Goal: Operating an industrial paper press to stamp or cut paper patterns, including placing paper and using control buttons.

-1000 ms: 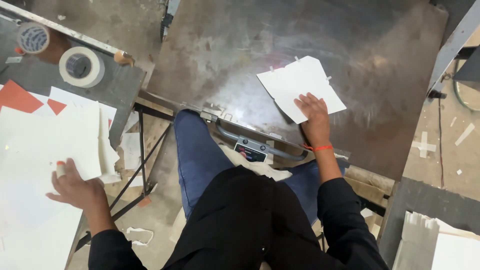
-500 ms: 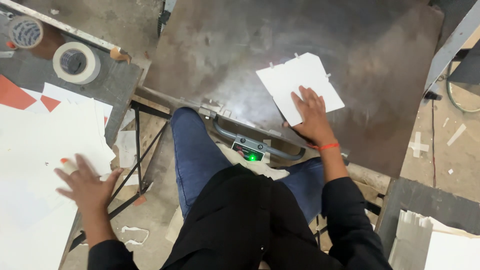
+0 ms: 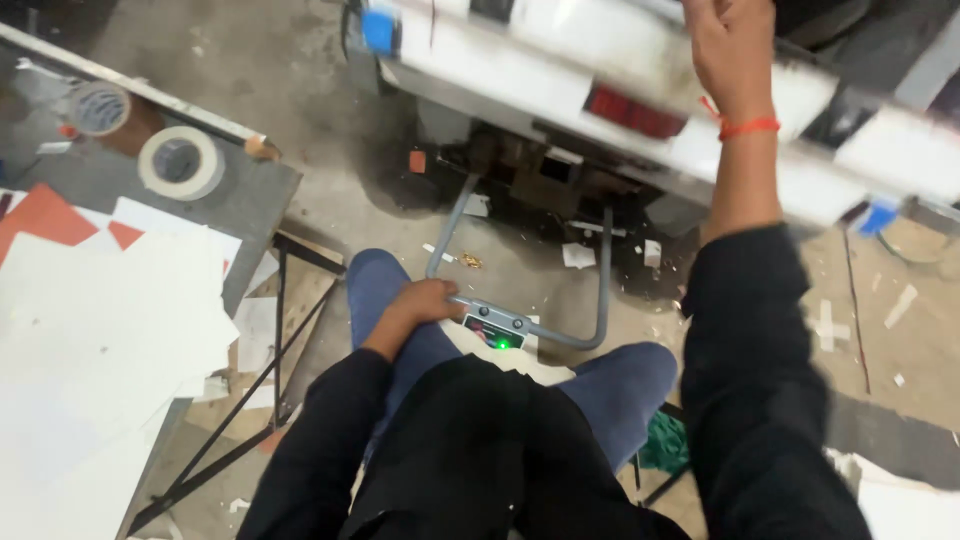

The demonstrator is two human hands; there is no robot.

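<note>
Left hand (image 3: 425, 300) moved onto grey bar (image 3: 520, 325), gripping it

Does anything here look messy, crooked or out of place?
Yes. The floor under the machine is littered with paper scraps and small debris. On the side table, the white sheets lie in a loose, fanned pile rather than a squared stack. The left hand grips the grey bar; the right hand is raised at the machine.

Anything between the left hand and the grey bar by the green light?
Nothing visible. The left hand already rests on the grey metal bar, just left of the small box with the green light, no gap showing. The right hand is up on the raised white machine panel.
</note>
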